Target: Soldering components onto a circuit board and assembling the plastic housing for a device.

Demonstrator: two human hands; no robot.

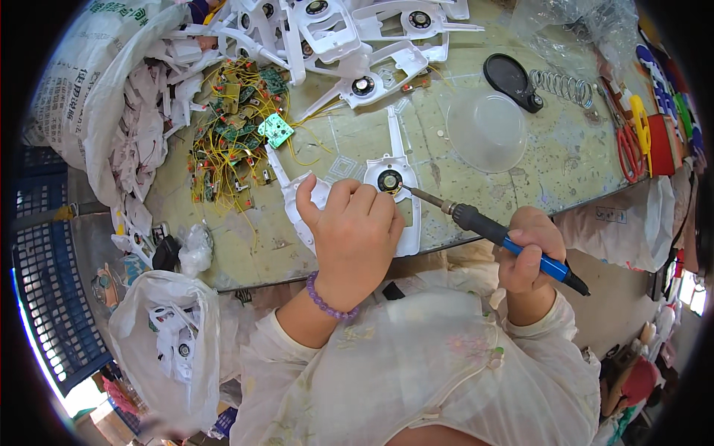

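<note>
My right hand (529,249) grips a blue and black soldering iron (476,221). Its metal tip reaches the edge of a round black speaker (389,181) set in a white plastic housing (398,157). Over the lower part of that housing lies my left hand (357,230), its fingers curled together and one stretched out to the left. What they pinch, if anything, is hidden beneath them. A second white plastic part (296,195) shows just left of this hand.
Green circuit boards with yellow wires (238,134) are heaped at left, near more white housings (327,37). A translucent bowl (487,132), black lid (513,80), coil spring (563,88) and red scissors (630,152) lie at right. Bags (97,89) line the left side.
</note>
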